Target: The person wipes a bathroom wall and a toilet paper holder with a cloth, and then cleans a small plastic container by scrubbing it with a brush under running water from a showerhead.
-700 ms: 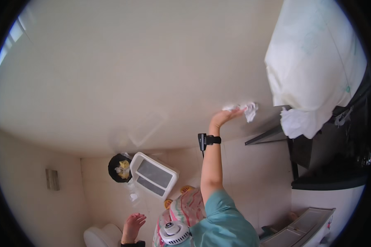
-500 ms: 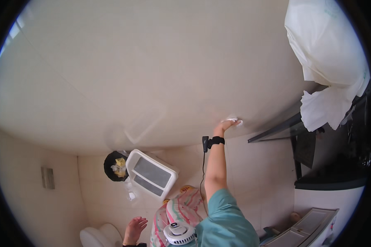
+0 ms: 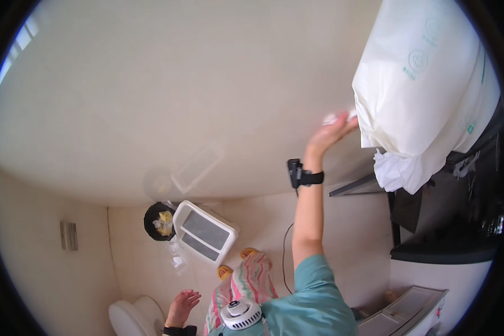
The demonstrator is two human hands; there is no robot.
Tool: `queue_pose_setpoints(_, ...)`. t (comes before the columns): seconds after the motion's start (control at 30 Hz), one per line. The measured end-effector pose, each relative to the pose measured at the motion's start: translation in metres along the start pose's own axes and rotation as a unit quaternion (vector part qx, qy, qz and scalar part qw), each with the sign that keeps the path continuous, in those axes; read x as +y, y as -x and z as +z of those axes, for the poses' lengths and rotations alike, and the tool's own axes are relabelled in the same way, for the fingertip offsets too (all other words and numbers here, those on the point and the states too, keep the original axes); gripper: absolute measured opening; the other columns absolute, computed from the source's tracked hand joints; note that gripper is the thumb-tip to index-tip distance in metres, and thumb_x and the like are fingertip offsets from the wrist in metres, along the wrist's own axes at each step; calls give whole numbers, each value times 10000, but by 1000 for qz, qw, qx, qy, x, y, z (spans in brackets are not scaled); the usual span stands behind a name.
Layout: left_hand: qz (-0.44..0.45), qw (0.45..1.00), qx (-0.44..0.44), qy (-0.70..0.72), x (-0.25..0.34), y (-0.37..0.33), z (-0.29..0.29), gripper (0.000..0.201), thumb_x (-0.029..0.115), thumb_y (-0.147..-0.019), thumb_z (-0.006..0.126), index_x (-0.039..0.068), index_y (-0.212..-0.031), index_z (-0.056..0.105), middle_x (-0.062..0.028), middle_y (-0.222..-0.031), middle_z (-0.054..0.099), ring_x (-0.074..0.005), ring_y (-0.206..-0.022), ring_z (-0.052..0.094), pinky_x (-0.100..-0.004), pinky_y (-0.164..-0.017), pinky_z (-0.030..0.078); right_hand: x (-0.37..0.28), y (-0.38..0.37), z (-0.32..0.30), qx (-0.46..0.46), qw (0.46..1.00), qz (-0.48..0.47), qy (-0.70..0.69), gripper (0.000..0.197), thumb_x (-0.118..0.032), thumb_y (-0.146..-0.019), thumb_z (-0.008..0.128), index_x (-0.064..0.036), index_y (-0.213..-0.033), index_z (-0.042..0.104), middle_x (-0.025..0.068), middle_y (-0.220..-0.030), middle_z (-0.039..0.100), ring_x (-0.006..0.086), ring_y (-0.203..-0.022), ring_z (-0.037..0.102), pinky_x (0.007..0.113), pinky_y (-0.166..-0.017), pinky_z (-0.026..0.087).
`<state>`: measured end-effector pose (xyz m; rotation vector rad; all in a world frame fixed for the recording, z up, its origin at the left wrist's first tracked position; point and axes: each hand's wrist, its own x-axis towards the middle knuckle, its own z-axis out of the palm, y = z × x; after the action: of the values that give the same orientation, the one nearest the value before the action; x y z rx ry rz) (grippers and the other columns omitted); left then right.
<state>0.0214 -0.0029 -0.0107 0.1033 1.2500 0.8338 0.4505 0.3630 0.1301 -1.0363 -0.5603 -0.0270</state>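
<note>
My right hand is raised against the large pale wall, its arm stretched out. A small wad of white tissue is pressed between the palm side and the wall, partly hidden by the fingers. The fingertips reach the edge of a big white plastic bag with faint green print. Whether they touch it I cannot tell. White tissue paper pokes out of the bag's lower end. Low on the left, my left hand hangs in the air with nothing in it, its fingers loosely bent and apart.
Below the wall stand a black bin with crumpled paper inside and a white plastic stool with grey panels. A white toilet is at lower left. On the right are a dark shelf and a cabinet.
My right hand has slid up and to the right along the wall with the tissue, coming up to the bag. The bag fills more of the view. My left hand has barely moved.
</note>
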Motion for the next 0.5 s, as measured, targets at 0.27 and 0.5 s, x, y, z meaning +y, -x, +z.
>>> queue_pose_setpoints(0.27, 18, 999, -20, -29, 14, 1, 37, 185, 126, -884, 412, 24, -1013, 496, -139, -1023, 565, -274, -1009, 547, -357, -882, 427, 25, 170, 48, -359, 818, -367, 258, 473, -336, -773, 508, -94, -1179, 503, 105, -1173, 515, 308, -1118, 437, 531, -957, 243)
queue_pose_setpoints(0.5, 80, 997, -8, 16, 22, 14, 33, 180, 119, -886, 402, 25, -1012, 491, -137, -1021, 571, -256, -995, 553, -353, -888, 424, 97, 147, -34, -439, 748, -359, 345, 409, -278, -766, 500, -154, -1156, 498, 81, -1147, 525, 289, -1103, 442, 454, -944, 294)
